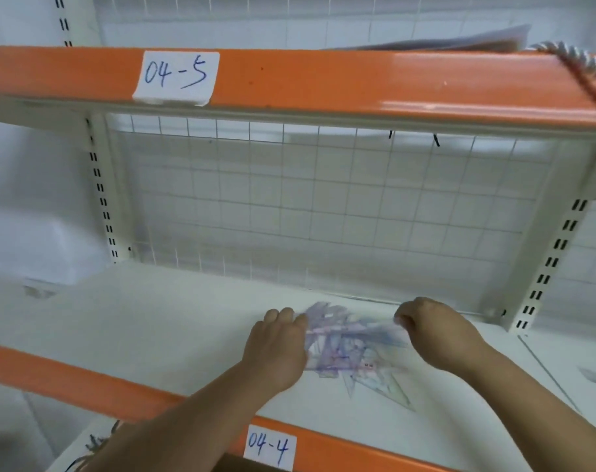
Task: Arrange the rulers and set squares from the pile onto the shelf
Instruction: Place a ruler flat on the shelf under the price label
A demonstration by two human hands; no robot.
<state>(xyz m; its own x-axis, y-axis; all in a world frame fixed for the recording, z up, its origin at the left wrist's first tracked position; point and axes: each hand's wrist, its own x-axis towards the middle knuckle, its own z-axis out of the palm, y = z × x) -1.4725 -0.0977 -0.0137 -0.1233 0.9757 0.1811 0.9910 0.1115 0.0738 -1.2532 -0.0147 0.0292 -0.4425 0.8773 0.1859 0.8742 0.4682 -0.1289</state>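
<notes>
A pile of clear plastic rulers and set squares (352, 349) with blue and purple print lies on the white shelf (174, 321) labelled 04-4. My left hand (277, 345) covers the pile's left edge with fingers curled over it. My right hand (432, 330) is at the pile's right edge, fingers curled, pinching the tip of a clear set square. The picture is blurred, so single pieces are hard to tell apart.
A wire grid back panel (323, 206) closes the rear of the shelf. The orange beam labelled 04-5 (289, 80) runs overhead. Slotted uprights (548, 253) stand at both sides. A grey flat item and a twisted cord (575, 63) sit on the upper shelf.
</notes>
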